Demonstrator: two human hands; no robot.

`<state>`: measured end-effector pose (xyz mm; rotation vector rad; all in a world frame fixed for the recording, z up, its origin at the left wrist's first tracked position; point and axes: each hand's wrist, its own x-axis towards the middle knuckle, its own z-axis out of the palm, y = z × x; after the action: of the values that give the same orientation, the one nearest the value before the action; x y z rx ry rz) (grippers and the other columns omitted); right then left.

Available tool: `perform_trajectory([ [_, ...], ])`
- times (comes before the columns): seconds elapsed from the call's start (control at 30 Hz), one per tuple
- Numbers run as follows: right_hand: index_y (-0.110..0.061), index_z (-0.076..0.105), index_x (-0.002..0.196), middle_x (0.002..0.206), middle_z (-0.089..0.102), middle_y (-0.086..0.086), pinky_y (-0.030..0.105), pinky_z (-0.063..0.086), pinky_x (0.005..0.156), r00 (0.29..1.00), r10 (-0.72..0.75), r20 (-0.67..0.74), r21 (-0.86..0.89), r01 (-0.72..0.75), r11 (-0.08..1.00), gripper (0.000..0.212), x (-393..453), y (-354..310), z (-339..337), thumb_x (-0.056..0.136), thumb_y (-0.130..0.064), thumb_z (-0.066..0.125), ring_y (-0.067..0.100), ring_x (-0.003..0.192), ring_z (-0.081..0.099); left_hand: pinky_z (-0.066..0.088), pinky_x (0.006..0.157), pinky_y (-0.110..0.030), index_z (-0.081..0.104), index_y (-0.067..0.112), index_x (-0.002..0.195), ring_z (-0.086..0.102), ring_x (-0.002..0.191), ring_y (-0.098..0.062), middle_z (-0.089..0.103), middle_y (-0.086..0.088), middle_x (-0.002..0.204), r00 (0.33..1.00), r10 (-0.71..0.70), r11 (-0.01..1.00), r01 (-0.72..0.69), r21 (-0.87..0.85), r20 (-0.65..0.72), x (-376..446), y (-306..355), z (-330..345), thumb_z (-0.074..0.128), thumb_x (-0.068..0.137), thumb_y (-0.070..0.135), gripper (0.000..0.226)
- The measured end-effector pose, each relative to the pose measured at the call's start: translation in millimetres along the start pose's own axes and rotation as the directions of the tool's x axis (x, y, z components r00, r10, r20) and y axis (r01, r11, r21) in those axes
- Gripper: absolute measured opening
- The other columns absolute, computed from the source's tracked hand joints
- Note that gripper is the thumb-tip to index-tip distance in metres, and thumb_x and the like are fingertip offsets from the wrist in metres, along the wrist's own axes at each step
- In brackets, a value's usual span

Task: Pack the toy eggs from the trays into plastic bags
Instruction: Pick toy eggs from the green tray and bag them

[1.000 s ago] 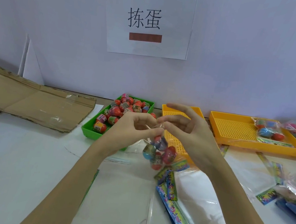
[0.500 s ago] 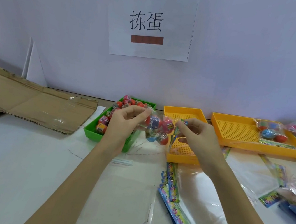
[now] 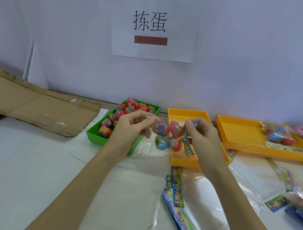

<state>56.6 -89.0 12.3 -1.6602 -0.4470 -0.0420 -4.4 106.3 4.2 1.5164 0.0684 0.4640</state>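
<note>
A flattened cardboard sheet (image 3: 32,103) lies at the far left of the white desk (image 3: 15,164). To its right sits a green tray (image 3: 96,135) holding loose toy eggs (image 3: 126,111), mostly red with printed labels. The left hand (image 3: 132,125) is raised above the near right part of this tray, its fingertips pinching the left end of a clear plastic bag (image 3: 169,134). The bag hangs in the air between both hands and holds several toy eggs, red and blue. The right hand (image 3: 202,135) pinches the bag's right end, at its colourful printed header strip. Behind the bag and right hand lies a small orange perforated tray (image 3: 187,115). Near the viewer, a stack of empty bags with printed headers (image 3: 179,201) lies on the desk. At the far right, a larger orange tray (image 3: 240,134) carries a filled bag of eggs (image 3: 277,135). A paper sign (image 3: 153,21) hangs on the wall.
</note>
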Motion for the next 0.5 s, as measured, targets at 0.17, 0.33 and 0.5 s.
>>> perform_trajectory([
  [0.17,-0.008,0.068,0.095,0.084,0.07,0.008,0.034,0.054,0.068,0.998,-0.016,-0.057,-0.1,0.011,0.995,0.025,-1,0,5,0.105,-0.029,0.059,0.017,0.08,0.066,0.051,0.063,-0.023,0.073,0.004,0.091,0.055,0.062,-0.012,0.065,-0.003,0.069,0.993,0.059,0.998,-0.057,0.027,-0.102,-1,-1,4,0.072,0.097,0.016,0.013],
  [0.33,-0.014,0.066,0.096,0.075,0.065,-0.008,0.011,0.044,0.058,0.984,-0.164,-0.062,-0.252,0.144,0.957,0.02,-2,-4,5,0.106,-0.028,0.055,-0.002,0.068,0.061,0.049,0.055,-0.022,0.066,0.011,0.098,0.055,0.058,-0.009,0.064,0.003,0.075,0.958,0.24,0.956,-0.204,0.21,-0.16,-3,-2,10,0.064,0.103,0.017,0.007],
  [0.5,-0.012,0.06,0.088,0.077,0.066,0.005,0.03,0.056,0.055,0.998,-0.039,-0.054,-0.282,0.022,0.959,0.036,-8,2,19,0.104,-0.044,0.054,0.015,0.069,0.068,0.042,0.058,-0.024,0.062,0.015,0.104,0.052,0.063,-0.01,0.059,0.003,0.082,0.931,0.333,0.911,-0.275,0.307,-0.153,-6,-8,22,0.057,0.107,0.021,0.008],
])
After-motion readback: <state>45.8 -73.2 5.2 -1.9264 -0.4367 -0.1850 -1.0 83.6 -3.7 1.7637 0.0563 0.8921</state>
